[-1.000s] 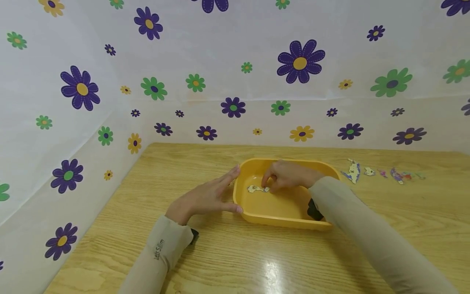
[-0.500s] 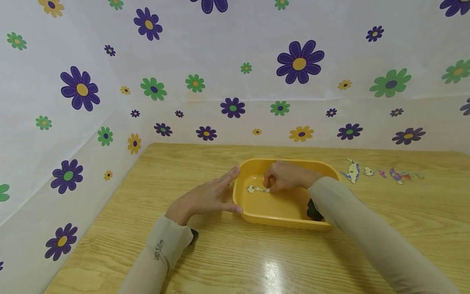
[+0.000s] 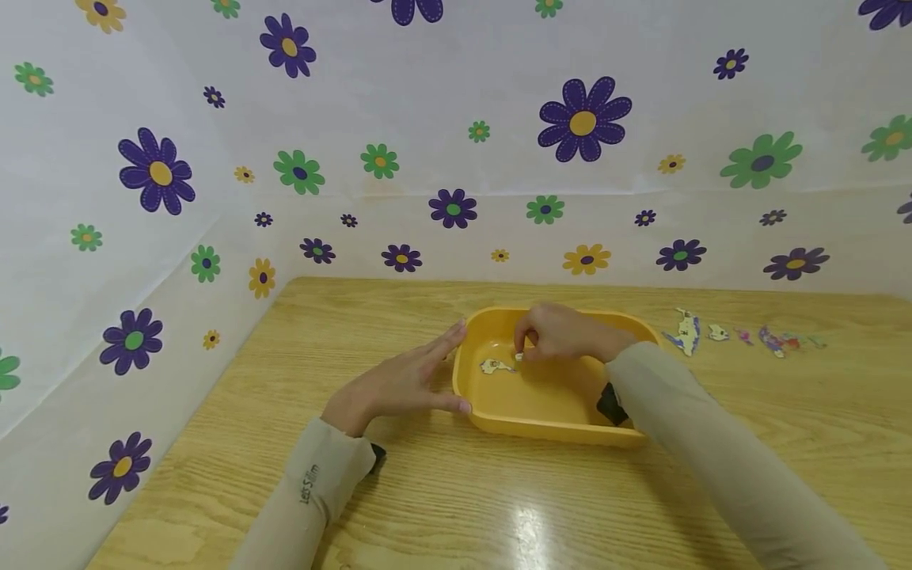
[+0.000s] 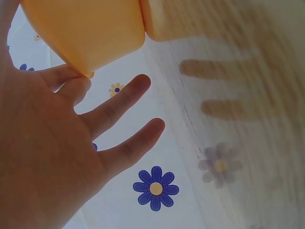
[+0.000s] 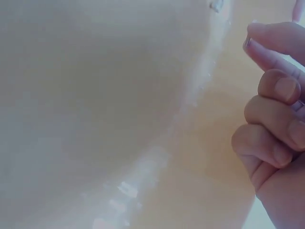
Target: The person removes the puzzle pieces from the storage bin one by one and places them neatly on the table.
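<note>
A yellow plastic tub stands on the wooden table. My left hand spreads against its left end, thumb at the front corner and fingertips at the rim; in the left wrist view two fingers reach out straight beside the tub wall. Inside the tub, my right hand pinches a small pale flat piece between thumb and forefinger. Its other fingers are curled in the right wrist view, where only the thin edge of the piece shows. A cream cut-out with a drawn face lies on the tub floor.
Right of the tub, several flat cut-outs lie in a row on the table: a large cream-and-purple one, a small cream one, a pink one and a purple one. Flower-printed sheeting rises behind the table.
My right hand has lifted slightly from the tub floor with the small piece, which now stands apart from the cream cut-out. The left hand stays in place.
</note>
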`<state>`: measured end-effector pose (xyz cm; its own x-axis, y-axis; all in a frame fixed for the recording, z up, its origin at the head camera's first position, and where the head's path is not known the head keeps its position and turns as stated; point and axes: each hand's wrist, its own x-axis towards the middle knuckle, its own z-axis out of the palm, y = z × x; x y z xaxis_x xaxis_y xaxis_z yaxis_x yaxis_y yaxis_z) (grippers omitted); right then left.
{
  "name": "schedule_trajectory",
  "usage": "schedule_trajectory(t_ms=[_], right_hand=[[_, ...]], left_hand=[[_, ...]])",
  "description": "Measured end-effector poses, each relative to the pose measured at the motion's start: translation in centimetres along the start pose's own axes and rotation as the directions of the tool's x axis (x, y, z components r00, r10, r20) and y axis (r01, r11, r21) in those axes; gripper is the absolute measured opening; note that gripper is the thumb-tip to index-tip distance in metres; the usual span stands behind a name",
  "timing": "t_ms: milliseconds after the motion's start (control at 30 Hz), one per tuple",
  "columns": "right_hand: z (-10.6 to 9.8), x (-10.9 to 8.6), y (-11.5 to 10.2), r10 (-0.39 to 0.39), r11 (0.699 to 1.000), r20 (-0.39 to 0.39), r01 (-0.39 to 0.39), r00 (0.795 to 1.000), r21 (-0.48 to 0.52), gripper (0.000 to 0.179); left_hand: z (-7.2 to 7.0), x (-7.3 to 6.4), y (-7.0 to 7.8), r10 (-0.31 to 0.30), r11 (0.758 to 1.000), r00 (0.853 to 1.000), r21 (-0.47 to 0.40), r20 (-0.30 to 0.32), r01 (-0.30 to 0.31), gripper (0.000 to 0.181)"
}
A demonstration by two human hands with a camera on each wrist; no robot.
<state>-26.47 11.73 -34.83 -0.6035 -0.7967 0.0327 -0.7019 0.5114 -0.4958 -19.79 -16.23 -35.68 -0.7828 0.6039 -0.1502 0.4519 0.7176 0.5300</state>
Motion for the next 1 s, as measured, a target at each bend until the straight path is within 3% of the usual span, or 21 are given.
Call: schedule_trajectory(t_ms=[400,633,1000], right_hand=[[-1.5,-0.7,-0.7,0.079,0.997,-0.003,-0.079,0.997,0.014,0.004],[-3.2,-1.8,-0.7,0.067,0.998,-0.061,-0.067,0.996,0.011,0.003],[-5.5,-4.0,-0.4,0.159,0.986,-0.133,-0.163,0.978,-0.019,0.004]], left_hand=[[0.0,0.0,-0.1,0.001,1.0,1.0,0.001,0.006,-0.001,0.113],[-0.1,0.0,-0.1,-0.003,1.0,1.0,0.006,0.008,0.002,0.112],[0.0,0.1,0.0,0.009,1.0,1.0,0.006,0.001,-0.009,0.112]])
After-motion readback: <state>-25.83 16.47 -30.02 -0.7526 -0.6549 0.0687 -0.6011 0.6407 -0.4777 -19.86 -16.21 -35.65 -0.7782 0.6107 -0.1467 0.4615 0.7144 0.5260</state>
